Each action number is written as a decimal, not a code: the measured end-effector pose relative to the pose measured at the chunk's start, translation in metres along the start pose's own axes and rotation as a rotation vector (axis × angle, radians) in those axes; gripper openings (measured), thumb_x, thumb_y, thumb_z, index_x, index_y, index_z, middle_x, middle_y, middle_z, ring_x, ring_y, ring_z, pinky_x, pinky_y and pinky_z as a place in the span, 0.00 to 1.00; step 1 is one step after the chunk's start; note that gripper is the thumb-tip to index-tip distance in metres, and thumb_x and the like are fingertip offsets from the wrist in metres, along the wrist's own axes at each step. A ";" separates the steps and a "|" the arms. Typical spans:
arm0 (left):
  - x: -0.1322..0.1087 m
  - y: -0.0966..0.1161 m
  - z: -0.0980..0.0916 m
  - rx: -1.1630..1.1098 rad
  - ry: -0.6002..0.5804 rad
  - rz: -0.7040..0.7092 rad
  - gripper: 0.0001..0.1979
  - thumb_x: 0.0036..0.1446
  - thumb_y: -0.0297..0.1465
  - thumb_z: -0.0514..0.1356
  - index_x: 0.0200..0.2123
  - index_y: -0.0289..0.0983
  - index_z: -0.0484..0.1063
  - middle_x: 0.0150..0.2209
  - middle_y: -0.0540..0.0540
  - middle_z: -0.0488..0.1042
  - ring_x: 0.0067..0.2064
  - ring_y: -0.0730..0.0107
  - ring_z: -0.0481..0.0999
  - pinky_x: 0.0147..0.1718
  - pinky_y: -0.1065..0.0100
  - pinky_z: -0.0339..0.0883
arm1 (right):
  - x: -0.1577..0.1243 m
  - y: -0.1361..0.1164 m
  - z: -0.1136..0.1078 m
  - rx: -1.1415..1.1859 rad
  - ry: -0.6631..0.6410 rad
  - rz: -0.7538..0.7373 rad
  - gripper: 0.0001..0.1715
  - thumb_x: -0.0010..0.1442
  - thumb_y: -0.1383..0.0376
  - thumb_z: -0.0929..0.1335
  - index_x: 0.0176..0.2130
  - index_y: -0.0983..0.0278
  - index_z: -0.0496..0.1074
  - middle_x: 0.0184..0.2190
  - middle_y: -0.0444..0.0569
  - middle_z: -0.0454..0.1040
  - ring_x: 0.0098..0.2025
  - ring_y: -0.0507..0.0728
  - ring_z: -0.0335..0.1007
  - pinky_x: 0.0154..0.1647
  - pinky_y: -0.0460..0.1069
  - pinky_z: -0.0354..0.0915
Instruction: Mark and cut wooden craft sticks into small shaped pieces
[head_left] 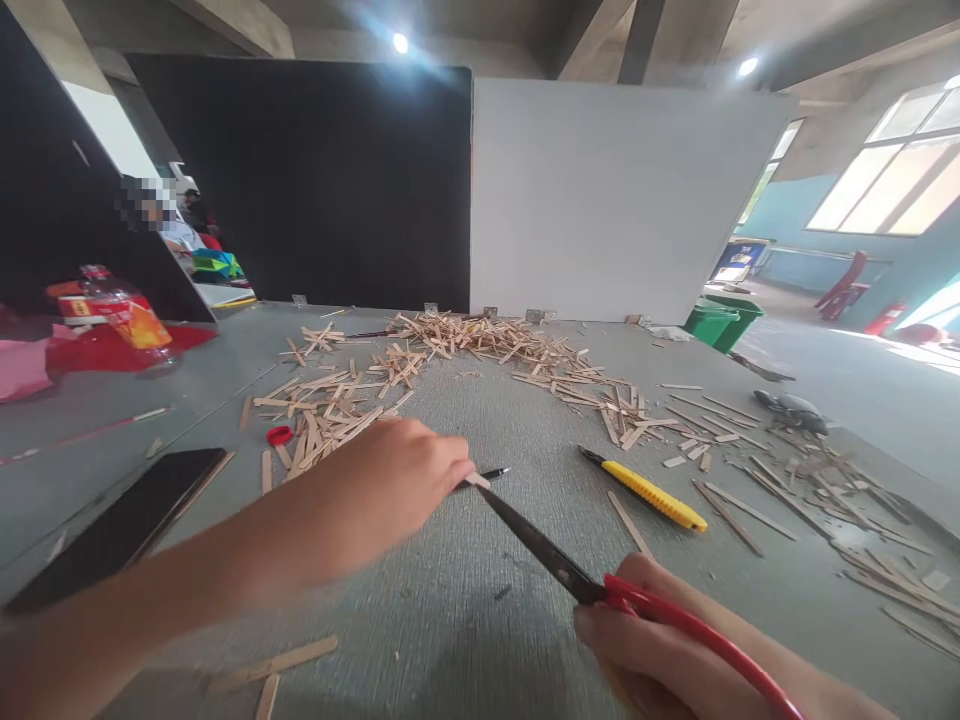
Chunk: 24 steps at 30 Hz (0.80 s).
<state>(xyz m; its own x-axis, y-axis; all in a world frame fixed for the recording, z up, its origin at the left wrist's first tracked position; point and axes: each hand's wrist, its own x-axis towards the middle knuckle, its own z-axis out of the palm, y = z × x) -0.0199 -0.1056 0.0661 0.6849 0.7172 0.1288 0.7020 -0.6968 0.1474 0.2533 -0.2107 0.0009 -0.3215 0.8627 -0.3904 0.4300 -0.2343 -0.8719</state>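
Note:
My left hand (409, 475) is closed, pinching a short wooden craft stick (478, 481) whose end pokes out past the fingertips. A dark pen (493, 473) lies on the table just behind those fingers. In my right hand (652, 630) is a pair of scissors (551, 555) with red handles, its dark blades pointing at the stick's end. The blade tips look close together at the stick; whether they touch it I cannot tell. Beyond the right hand lie a yellow utility knife (652, 494) and a single loose craft stick (628, 522).
Craft sticks (495, 338) are heaped in an arc across the grey table (480, 400). A phone (120, 525) lies at the left, a red bottle cap (280, 435) near the sticks, a drink bottle (135, 315) farther back. Black and white panels (592, 200) stand behind; green bins (724, 322) are beyond.

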 end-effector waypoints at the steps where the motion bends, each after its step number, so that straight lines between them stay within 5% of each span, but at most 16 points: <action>1: 0.004 -0.001 -0.001 -0.039 0.063 -0.032 0.20 0.73 0.31 0.51 0.25 0.39 0.67 0.21 0.53 0.66 0.24 0.71 0.63 0.26 0.65 0.50 | 0.003 0.002 -0.001 -0.049 0.065 -0.024 0.30 0.67 0.38 0.65 0.30 0.59 0.69 0.24 0.42 0.67 0.26 0.53 0.62 0.26 0.46 0.61; 4: 0.012 -0.003 -0.004 -0.246 0.163 -0.109 0.20 0.73 0.34 0.52 0.26 0.39 0.69 0.21 0.55 0.65 0.23 0.73 0.60 0.25 0.67 0.50 | 0.022 0.016 0.000 -0.415 0.333 -0.179 0.29 0.68 0.43 0.65 0.26 0.60 0.67 0.20 0.42 0.63 0.24 0.53 0.57 0.23 0.47 0.54; 9: 0.009 0.003 -0.011 -0.621 0.070 -0.152 0.19 0.74 0.43 0.53 0.36 0.39 0.76 0.31 0.50 0.75 0.27 0.73 0.66 0.24 0.70 0.58 | 0.060 0.053 0.001 -0.956 0.699 -0.486 0.22 0.69 0.61 0.64 0.23 0.60 0.65 0.18 0.43 0.68 0.17 0.51 0.55 0.21 0.50 0.46; 13: 0.001 0.012 -0.012 -0.683 0.017 -0.156 0.18 0.73 0.45 0.55 0.37 0.41 0.77 0.31 0.52 0.72 0.28 0.72 0.65 0.24 0.71 0.57 | 0.072 0.072 -0.003 -1.129 0.747 -0.680 0.16 0.63 0.71 0.61 0.25 0.60 0.67 0.18 0.42 0.70 0.16 0.52 0.62 0.23 0.51 0.47; 18: -0.007 0.020 -0.007 -0.749 -0.083 -0.186 0.20 0.75 0.47 0.51 0.36 0.43 0.70 0.30 0.53 0.70 0.26 0.72 0.63 0.24 0.72 0.59 | 0.072 0.074 -0.003 -1.146 0.720 -0.657 0.16 0.66 0.68 0.63 0.26 0.61 0.68 0.19 0.43 0.72 0.17 0.53 0.66 0.24 0.52 0.48; 24: -0.014 0.022 0.004 -0.760 0.074 -0.202 0.19 0.75 0.46 0.49 0.39 0.44 0.74 0.30 0.50 0.69 0.29 0.69 0.66 0.25 0.72 0.63 | 0.073 0.076 -0.004 -1.142 0.678 -0.582 0.12 0.64 0.68 0.67 0.28 0.62 0.71 0.22 0.44 0.77 0.19 0.54 0.72 0.25 0.51 0.50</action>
<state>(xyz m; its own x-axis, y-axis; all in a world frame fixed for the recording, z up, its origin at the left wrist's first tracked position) -0.0133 -0.1314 0.0631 0.5247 0.8466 0.0894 0.4667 -0.3739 0.8015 0.2658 -0.1641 -0.0925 -0.3675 0.8271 0.4252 0.9094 0.4154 -0.0222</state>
